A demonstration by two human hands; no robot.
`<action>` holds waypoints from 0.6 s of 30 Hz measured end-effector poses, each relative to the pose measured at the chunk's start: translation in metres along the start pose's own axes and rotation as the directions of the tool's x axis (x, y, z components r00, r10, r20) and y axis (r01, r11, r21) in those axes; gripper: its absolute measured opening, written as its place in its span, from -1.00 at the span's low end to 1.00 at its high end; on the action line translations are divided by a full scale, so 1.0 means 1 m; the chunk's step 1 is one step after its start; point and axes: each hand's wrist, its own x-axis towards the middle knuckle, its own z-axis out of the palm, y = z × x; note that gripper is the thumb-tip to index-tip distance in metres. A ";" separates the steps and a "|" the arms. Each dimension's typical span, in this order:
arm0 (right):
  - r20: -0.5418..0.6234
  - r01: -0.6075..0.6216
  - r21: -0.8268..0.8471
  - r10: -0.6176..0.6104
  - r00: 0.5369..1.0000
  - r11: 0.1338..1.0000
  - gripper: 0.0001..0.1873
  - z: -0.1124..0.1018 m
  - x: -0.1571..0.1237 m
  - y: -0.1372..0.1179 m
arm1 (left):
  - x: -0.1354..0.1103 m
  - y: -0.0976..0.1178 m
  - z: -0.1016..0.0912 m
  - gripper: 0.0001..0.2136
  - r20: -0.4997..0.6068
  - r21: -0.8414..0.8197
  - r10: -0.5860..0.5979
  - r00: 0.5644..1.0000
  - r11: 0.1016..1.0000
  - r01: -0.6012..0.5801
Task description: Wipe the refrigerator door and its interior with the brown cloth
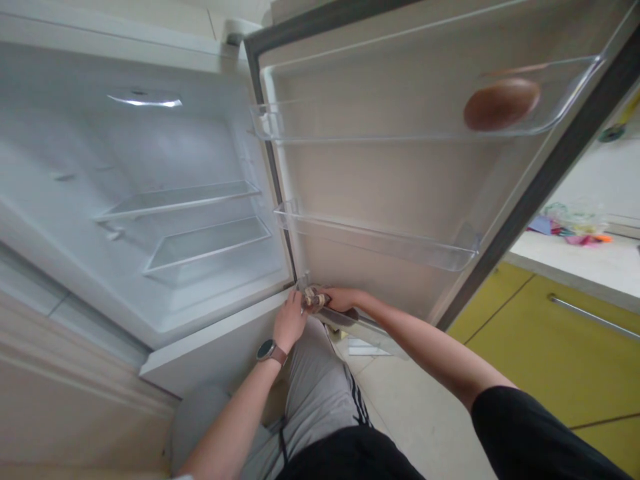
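At the lowest shelf of the open fridge door, my right hand (344,299) is closed around the right end of a small brown-and-cream bundle (315,299). Its exact kind is too small to make out. My left hand (291,320), with a watch on the wrist, touches the left side of the same bundle. Its fingers are bent and partly hidden, so I cannot tell how firmly they grip. Just below the hands is the lowest door shelf (367,328), partly covered by my right forearm.
The fridge interior (160,147) is lit, with two glass shelves (213,243). A reddish-brown oval thing (503,104) lies in the upper door shelf (380,139); a clear middle door shelf (380,240) is below. To the right stand yellow-green cabinets (555,347) under a white counter (590,260).
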 end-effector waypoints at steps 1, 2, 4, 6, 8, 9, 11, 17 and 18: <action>0.000 -0.005 -0.011 0.005 1.000 1.000 -0.55 -0.001 0.005 -0.002 | 0.000 0.000 0.000 -0.79 -0.002 0.003 0.006 1.000 1.000 -0.006; 0.002 -0.018 -0.025 0.018 1.000 1.000 -0.55 -0.001 0.007 -0.004 | 0.000 0.000 0.000 -0.80 -0.006 0.007 0.009 1.000 1.000 -0.009; 0.013 -0.051 -0.056 0.051 0.999 0.997 -0.58 -0.002 0.006 -0.006 | 0.000 0.000 -0.001 -0.81 -0.014 0.025 0.005 1.000 1.000 -0.005; 0.030 -0.084 -0.090 0.087 0.996 0.992 -0.61 -0.003 -0.002 -0.007 | 0.000 0.001 -0.001 -0.80 -0.014 0.048 -0.006 1.000 0.999 0.007; 0.047 -0.112 -0.122 0.118 0.992 0.986 -0.61 -0.004 -0.016 -0.005 | -0.001 0.002 -0.002 -0.78 -0.012 0.063 -0.011 1.000 0.998 0.011; 0.054 -0.124 -0.135 0.132 0.990 0.983 -0.59 -0.005 -0.025 -0.004 | -0.001 0.003 -0.003 -0.77 -0.014 0.067 -0.008 1.000 0.998 0.009; 0.057 -0.149 -0.151 0.159 0.986 0.977 -0.54 -0.007 -0.045 0.000 | -0.001 0.003 -0.003 -0.74 -0.017 0.071 -0.002 1.000 0.997 0.004; 0.054 -0.249 -0.128 0.258 0.965 0.960 -0.52 -0.015 -0.121 0.012 | -0.001 0.004 -0.002 -0.70 -0.018 0.074 -0.006 1.000 0.997 0.007; 0.045 -0.274 -0.126 0.282 0.958 0.953 -0.55 -0.014 -0.133 0.014 | -0.001 0.004 -0.002 -0.70 -0.018 0.073 -0.005 1.000 0.997 0.006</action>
